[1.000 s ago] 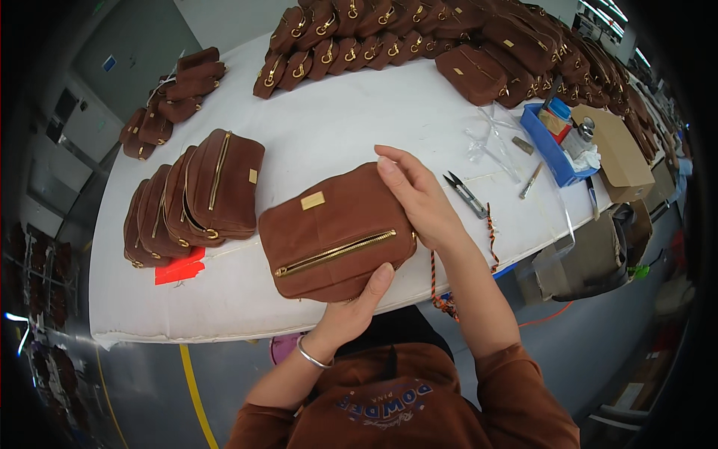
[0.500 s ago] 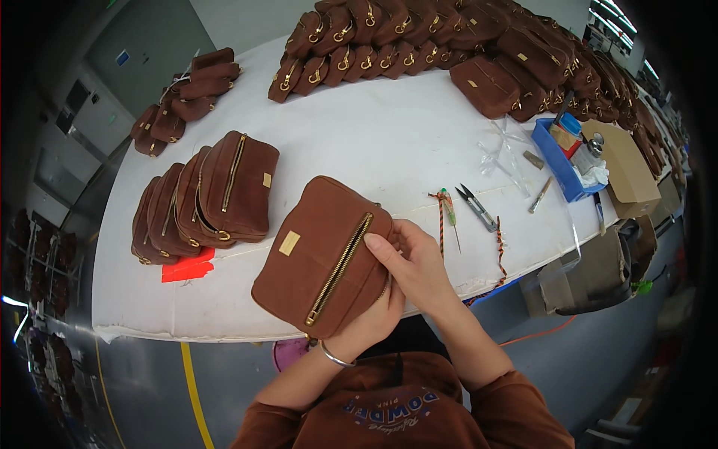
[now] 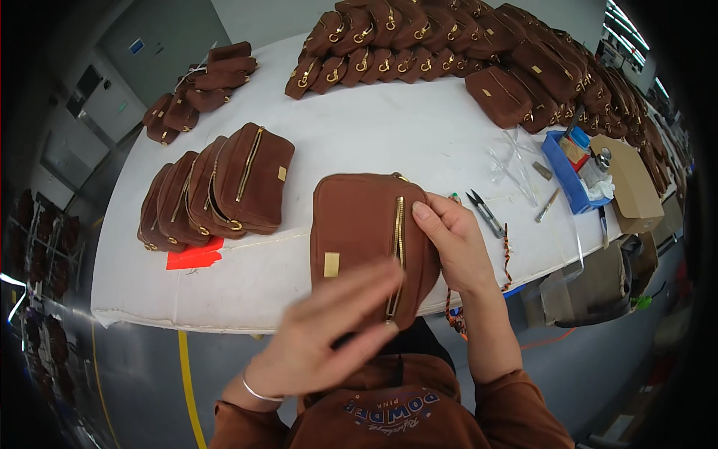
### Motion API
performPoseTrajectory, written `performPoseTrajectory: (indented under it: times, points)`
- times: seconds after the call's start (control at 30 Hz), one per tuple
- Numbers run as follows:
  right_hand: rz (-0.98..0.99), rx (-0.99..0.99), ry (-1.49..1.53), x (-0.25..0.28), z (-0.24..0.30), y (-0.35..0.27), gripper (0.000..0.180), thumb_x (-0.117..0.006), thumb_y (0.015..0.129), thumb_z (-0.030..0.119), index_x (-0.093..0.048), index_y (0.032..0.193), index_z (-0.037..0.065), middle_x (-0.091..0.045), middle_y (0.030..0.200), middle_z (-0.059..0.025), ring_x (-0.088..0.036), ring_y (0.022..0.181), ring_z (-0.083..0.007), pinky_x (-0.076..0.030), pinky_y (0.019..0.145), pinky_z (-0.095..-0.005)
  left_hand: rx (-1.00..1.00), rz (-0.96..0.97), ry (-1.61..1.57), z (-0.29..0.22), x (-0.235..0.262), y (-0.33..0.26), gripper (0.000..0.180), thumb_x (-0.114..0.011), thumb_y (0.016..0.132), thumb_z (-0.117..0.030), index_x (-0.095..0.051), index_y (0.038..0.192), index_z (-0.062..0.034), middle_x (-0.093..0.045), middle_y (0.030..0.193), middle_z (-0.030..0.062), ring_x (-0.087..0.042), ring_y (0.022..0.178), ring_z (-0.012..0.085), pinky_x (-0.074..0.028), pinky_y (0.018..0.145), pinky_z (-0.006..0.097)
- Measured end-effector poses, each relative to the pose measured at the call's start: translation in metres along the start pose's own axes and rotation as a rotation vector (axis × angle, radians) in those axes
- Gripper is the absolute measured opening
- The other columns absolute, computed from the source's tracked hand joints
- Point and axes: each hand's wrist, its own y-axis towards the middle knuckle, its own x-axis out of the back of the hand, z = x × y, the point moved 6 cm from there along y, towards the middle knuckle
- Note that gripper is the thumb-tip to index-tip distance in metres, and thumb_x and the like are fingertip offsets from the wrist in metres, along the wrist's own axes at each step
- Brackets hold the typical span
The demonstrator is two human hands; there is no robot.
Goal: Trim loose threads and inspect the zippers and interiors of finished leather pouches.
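A brown zippered bag [image 3: 359, 221] is held up in front of me over the table's near edge. It has a gold rectangular plate [image 3: 331, 264] and a gold front zipper [image 3: 399, 232] running lengthwise. My right hand [image 3: 460, 243] grips its right side, thumb on the front face and the other fingers mostly out of sight. In front of the lower part of the bag is my left hand [image 3: 329, 329], blurred by motion, its fingers stretched out and the thumb apart from them. It covers part of the zipper; whether it touches the bag I cannot tell.
Several similar bags [image 3: 250, 179] stand in a row at left beside red tape [image 3: 196, 256]. More bags [image 3: 404, 45] are piled along the far side. On the right lie thread snips [image 3: 486, 215], braided cord [image 3: 507, 258], a blue bin [image 3: 565, 176] and a cardboard box [image 3: 624, 187].
The bag has turned more upright and moved right. My left hand has left its lower edge and come round to the front. My right hand still holds the side.
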Motion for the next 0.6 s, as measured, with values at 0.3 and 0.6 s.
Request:
performPoseTrajectory:
  times: [0.3,0.6]
  points:
    - [0.042,0.007,-0.139,-0.02,-0.001,-0.008,0.037,-0.051,0.102,0.022,-0.058,0.122,-0.008,-0.068,0.103,-0.0075,-0.06,0.092,-0.0089,-0.049,0.081,-0.0235,-0.012,-0.105,0.153,0.054,0.032,0.045,0.034,-0.057,0.093,-0.009,-0.059,0.126,0.0009,-0.064,0.122,0.0176,-0.062,0.112,0.0305,-0.047,0.096,0.035]
    - [-0.123,0.114,-0.194,-0.013,-0.01,-0.001,0.02,-0.058,0.1,0.018,-0.058,0.097,-0.002,-0.068,0.074,-0.0058,-0.057,0.065,-0.0038,-0.044,0.056,-0.0187,0.087,0.105,0.044,0.08,0.015,0.047,0.03,-0.052,0.098,-0.018,-0.061,0.122,-0.0016,-0.06,0.099,0.013,-0.058,0.092,0.0264,-0.046,0.083,0.035]
